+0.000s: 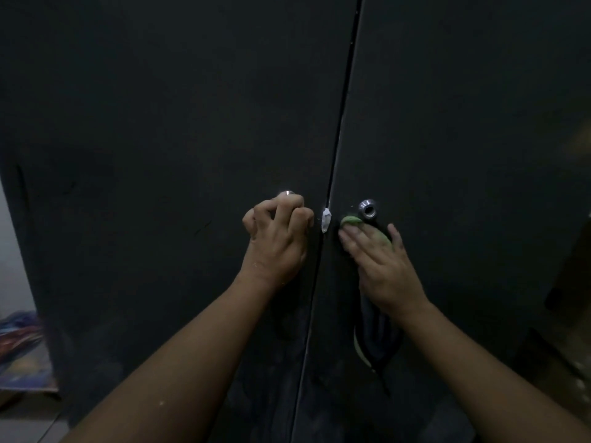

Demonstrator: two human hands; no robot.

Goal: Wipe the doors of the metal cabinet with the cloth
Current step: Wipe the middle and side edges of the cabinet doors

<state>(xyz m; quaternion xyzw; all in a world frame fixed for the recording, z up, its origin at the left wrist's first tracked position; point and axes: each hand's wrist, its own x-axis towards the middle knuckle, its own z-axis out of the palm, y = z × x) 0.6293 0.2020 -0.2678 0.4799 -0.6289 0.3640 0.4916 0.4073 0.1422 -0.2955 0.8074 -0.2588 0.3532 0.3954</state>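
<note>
One hand per door. Your left hand point(278, 238) clenched round left knob point(287, 194), likely steadying left door point(160, 123). Your right hand point(380, 266), fingers point(351, 241) flat, pressed cloth point(351, 220) against right door point(463, 123) just below right knob point(367, 209); dim view, cloth tail seemingly hung beneath palm.

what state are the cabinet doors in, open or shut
Shut: left door and right door meet along a thin seam, no interior showing; the left hand grips the left knob.
</note>
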